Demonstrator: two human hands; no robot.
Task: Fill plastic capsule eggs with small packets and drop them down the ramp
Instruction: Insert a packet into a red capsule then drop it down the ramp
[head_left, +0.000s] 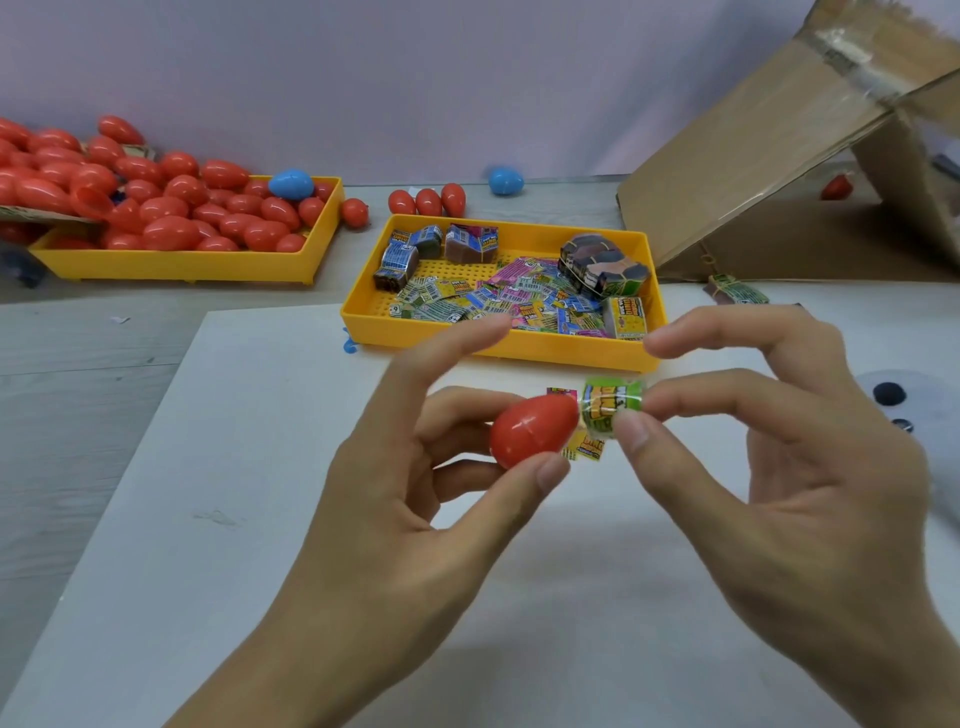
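Note:
My left hand (415, 499) pinches a red capsule egg half (530, 431) between thumb and fingers, its open end facing right. My right hand (769, 467) pinches a rolled green packet (610, 408) with thumb and middle finger, the roll's left end at the egg's mouth. Two loose packets (584, 448) lie on the white board (208, 519) just under them. Beyond stands a yellow tray (498, 345) with several packets and bundles. The cardboard ramp (769, 171) rises at the right.
A second yellow tray (176, 265) heaped with red eggs and one blue egg (291, 184) sits at the far left. Three red eggs (428, 201) and a blue egg (505, 181) lie by the wall. A banded packet bundle (735, 292) rests at the ramp's foot.

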